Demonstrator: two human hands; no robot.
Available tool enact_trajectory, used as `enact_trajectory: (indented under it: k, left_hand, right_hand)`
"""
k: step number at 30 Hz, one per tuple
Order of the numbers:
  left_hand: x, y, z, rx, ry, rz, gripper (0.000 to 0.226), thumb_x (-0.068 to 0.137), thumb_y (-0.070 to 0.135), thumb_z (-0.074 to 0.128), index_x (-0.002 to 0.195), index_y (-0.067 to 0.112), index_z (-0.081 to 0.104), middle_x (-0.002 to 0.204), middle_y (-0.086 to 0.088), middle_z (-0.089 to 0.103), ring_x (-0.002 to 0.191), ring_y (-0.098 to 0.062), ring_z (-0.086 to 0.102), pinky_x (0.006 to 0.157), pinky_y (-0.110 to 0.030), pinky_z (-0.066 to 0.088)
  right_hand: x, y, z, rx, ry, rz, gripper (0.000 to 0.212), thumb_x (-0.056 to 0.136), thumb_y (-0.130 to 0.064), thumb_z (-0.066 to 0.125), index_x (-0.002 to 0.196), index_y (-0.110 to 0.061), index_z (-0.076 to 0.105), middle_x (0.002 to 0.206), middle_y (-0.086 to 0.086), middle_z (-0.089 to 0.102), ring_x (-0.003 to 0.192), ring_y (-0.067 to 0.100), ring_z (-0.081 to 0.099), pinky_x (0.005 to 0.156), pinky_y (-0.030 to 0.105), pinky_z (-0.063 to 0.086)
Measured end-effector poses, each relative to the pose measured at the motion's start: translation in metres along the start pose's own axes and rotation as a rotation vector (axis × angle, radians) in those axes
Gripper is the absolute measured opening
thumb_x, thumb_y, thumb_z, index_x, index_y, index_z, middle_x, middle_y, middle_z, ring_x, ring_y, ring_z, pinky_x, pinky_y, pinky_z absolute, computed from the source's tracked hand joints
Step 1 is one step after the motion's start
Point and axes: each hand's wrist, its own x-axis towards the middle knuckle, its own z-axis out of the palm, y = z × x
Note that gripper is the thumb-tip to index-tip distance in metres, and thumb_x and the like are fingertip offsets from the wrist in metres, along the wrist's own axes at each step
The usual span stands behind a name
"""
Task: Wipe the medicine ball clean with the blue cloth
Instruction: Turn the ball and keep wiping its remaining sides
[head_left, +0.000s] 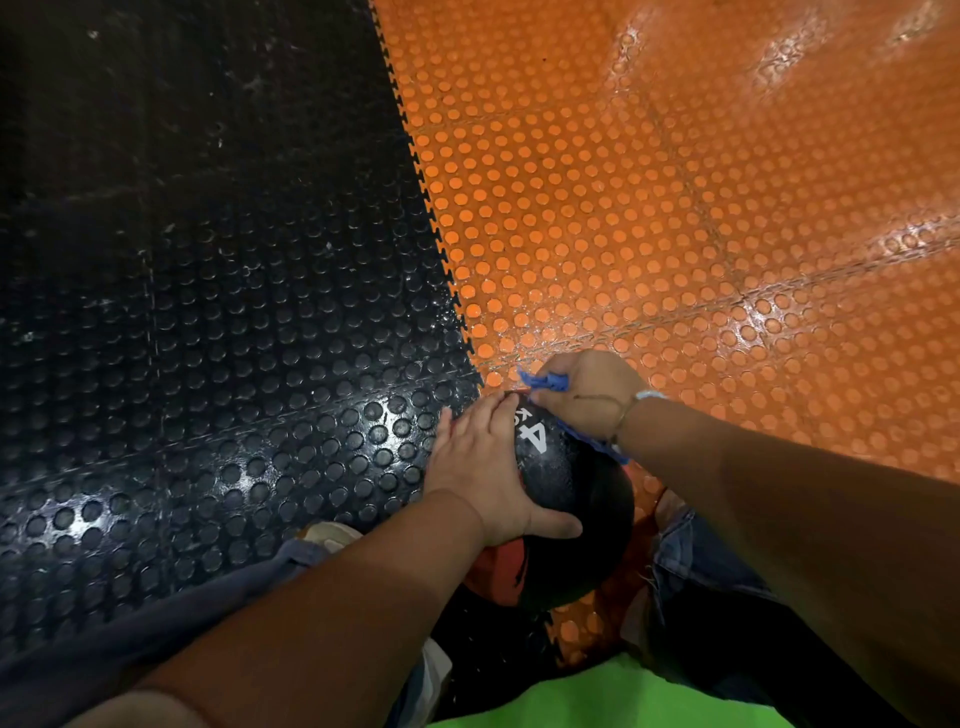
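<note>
Plainly the wiping itself is under way: the right hand (592, 397) is bunching the cloth (549, 383) in curled fingers and pressing it against the far upper side of the ball (571, 486), with a strip of blue trailing down under the wrist. The left hand (480, 470) is lying spread on the ball's near-left side, fingers straight and thumb splayed across the top, gripping nothing and bracing the ball by pressure alone. The ball is sitting on the floor between the person's knees, right where the black mat (208, 312) is meeting the orange mat (675, 208), close under the camera.

Judging by this, only the far cap is getting covered, so much of the job is probably waiting to be done. The next move is likely calling for dragging the cloth across the top toward the body, or for the left hand rolling the ball so that a fresh face is coming up. A round ball on studded matting is apt to roll off, so the bracing palm is needing to hold firm while the cloth is pushing.

The ball is looking black and finely pebbled, showing a white "4" (536, 437) with small lettering beside it, and a red panel (498, 566) low on the near side. Its top is catching a dull sheen; whether dirt is lying on it I cannot tell.
</note>
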Motion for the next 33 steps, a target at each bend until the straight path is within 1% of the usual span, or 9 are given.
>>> enact_trajectory:
  k: [3, 6, 10, 13, 17, 20, 22, 28, 33]
  left_hand:
    - [0.003, -0.003, -0.004, 0.017, -0.044, -0.017, 0.143, 0.043, 0.085, 0.066, 0.151, 0.022, -0.004, 0.159, 0.009, -0.001, 0.146, -0.01, -0.001, 0.118, -0.047, -0.006]
    - [0.009, -0.005, -0.007, -0.004, -0.053, -0.035, 0.143, 0.042, 0.085, 0.066, 0.151, 0.024, -0.002, 0.159, 0.008, 0.002, 0.146, -0.01, 0.001, 0.118, -0.047, -0.008]
    - [0.012, 0.003, -0.005, -0.021, -0.02, -0.018, 0.141, 0.043, 0.083, 0.068, 0.151, 0.024, 0.001, 0.159, 0.007, 0.005, 0.146, -0.012, 0.003, 0.118, -0.043, -0.01]
    - [0.009, 0.006, -0.003, 0.002, -0.014, -0.012, 0.143, 0.042, 0.083, 0.068, 0.151, 0.023, 0.0, 0.159, 0.007, 0.004, 0.146, -0.012, 0.003, 0.118, -0.044, -0.007]
    - [0.01, -0.003, -0.006, 0.012, -0.059, -0.028, 0.144, 0.041, 0.085, 0.066, 0.151, 0.024, -0.003, 0.159, 0.009, 0.0, 0.146, -0.01, 0.001, 0.118, -0.048, -0.008]
    - [0.01, -0.003, -0.007, -0.004, -0.06, -0.031, 0.143, 0.041, 0.085, 0.067, 0.151, 0.025, -0.001, 0.159, 0.009, 0.001, 0.146, -0.01, 0.001, 0.118, -0.046, -0.009]
    - [0.009, -0.001, -0.006, -0.015, -0.043, -0.027, 0.141, 0.042, 0.084, 0.068, 0.151, 0.024, 0.0, 0.159, 0.009, 0.002, 0.146, -0.011, 0.001, 0.118, -0.045, -0.009]
    - [0.006, 0.0, -0.004, 0.003, -0.051, -0.028, 0.142, 0.041, 0.085, 0.067, 0.151, 0.026, -0.001, 0.159, 0.01, 0.001, 0.146, -0.011, 0.001, 0.118, -0.047, -0.006]
    - [0.01, -0.005, -0.009, -0.04, -0.068, -0.069, 0.142, 0.041, 0.082, 0.069, 0.151, 0.026, -0.001, 0.159, 0.01, 0.001, 0.146, -0.009, 0.001, 0.118, -0.046, -0.009]
  right_hand:
    - [-0.012, -0.005, -0.004, 0.03, -0.101, -0.082, 0.012, 0.087, -0.029, 0.062, 0.096, -0.021, 0.066, 0.076, -0.002, 0.064, 0.069, 0.015, 0.06, 0.062, 0.023, 0.045]
    - [-0.02, -0.004, -0.009, 0.039, -0.161, -0.139, 0.012, 0.084, -0.029, 0.066, 0.095, -0.024, 0.068, 0.095, 0.002, 0.07, 0.085, 0.02, 0.064, 0.079, 0.029, 0.049]
    - [-0.005, -0.006, -0.007, 0.042, -0.027, 0.008, 0.007, 0.089, -0.027, 0.06, 0.088, -0.022, 0.065, 0.073, -0.003, 0.06, 0.071, 0.018, 0.058, 0.055, 0.022, 0.04]
    - [0.001, -0.01, -0.005, -0.097, 0.044, 0.052, 0.017, 0.091, -0.028, 0.056, 0.098, -0.016, 0.065, 0.075, -0.001, 0.057, 0.073, 0.019, 0.054, 0.055, 0.022, 0.035]
    - [-0.027, -0.01, -0.008, 0.027, -0.112, -0.035, 0.009, 0.088, -0.028, 0.061, 0.091, -0.02, 0.064, 0.075, 0.0, 0.061, 0.067, 0.017, 0.058, 0.058, 0.024, 0.045]
    - [-0.038, -0.006, -0.016, 0.006, -0.22, -0.049, 0.012, 0.083, -0.029, 0.067, 0.093, -0.024, 0.066, 0.085, 0.001, 0.066, 0.08, 0.022, 0.063, 0.072, 0.032, 0.052]
    - [-0.03, -0.004, -0.016, -0.021, -0.168, -0.051, 0.019, 0.082, -0.03, 0.068, 0.098, -0.019, 0.067, 0.086, 0.0, 0.064, 0.083, 0.021, 0.062, 0.075, 0.03, 0.05]
    - [-0.015, -0.01, 0.0, -0.084, 0.056, 0.031, 0.021, 0.09, -0.031, 0.057, 0.101, -0.016, 0.064, 0.069, -0.007, 0.051, 0.067, 0.016, 0.051, 0.051, 0.018, 0.029]
    - [-0.05, -0.012, -0.005, -0.234, -0.093, -0.144, 0.025, 0.086, -0.035, 0.061, 0.108, -0.023, 0.063, 0.095, 0.002, 0.064, 0.083, 0.018, 0.057, 0.068, 0.021, 0.039]
